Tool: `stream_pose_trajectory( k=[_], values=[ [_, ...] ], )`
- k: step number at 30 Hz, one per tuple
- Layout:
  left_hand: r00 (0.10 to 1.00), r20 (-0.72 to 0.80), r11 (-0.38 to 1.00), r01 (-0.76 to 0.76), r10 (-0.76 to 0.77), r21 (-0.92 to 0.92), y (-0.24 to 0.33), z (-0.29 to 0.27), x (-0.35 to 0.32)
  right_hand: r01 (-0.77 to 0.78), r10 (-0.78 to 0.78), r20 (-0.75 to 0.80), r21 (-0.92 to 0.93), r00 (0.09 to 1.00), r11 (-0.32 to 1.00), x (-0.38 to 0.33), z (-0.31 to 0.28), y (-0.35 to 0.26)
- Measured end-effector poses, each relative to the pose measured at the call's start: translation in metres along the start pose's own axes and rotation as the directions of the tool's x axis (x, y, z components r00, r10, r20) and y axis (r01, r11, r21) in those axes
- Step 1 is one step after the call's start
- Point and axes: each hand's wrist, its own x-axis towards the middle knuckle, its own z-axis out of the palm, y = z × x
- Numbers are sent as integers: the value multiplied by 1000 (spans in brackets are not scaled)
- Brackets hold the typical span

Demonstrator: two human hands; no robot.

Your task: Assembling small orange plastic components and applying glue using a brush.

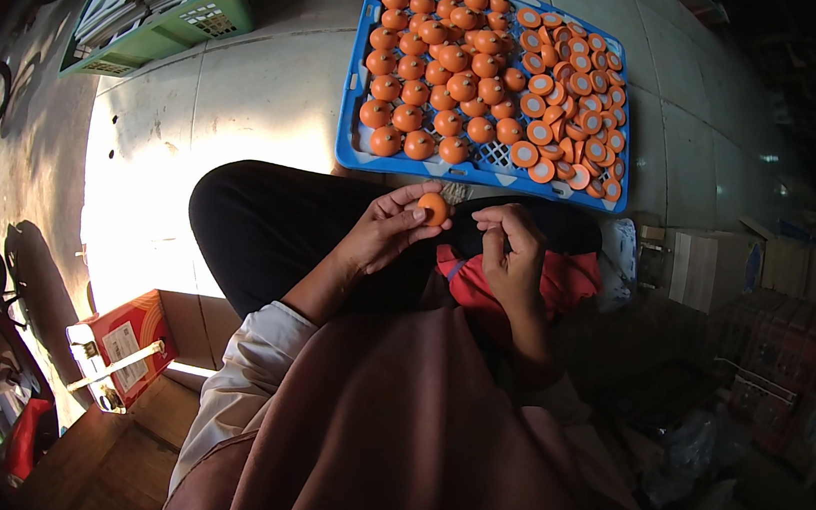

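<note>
Between the thumb and fingers of my left hand [386,226] is a small orange dome-shaped piece [431,208], held above my lap. My right hand [514,244] is a short way to its right, fingers curled in toward the thumb; anything pinched there is too small to make out. Just beyond my knees lies a blue crate-like tray [458,173]. Rounded orange pieces with small dark stem-like tips [419,143] fill its left part in rows, some stacked. On its right side, orange pieces with pale round centres [541,170] lie in a loose heap.
A red cloth [566,285] lies on my lap under my right hand. At the far left stands a green crate [176,42] of stacked flat items. A red carton [128,344] is at the near left, and cardboard boxes [713,270] stand to the right.
</note>
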Motion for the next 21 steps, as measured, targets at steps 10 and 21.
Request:
stream_pose_trajectory(
  k=[10, 21],
  values=[
    [998, -20, 991, -48, 51, 126, -3, 3, -2, 52, -49, 44, -65, 998, 997, 2, 8, -2],
    [994, 106, 1000, 27, -28, 11, -7, -12, -1, 139, -117, 140, -156, 983, 978, 4, 18, -4]
  ],
)
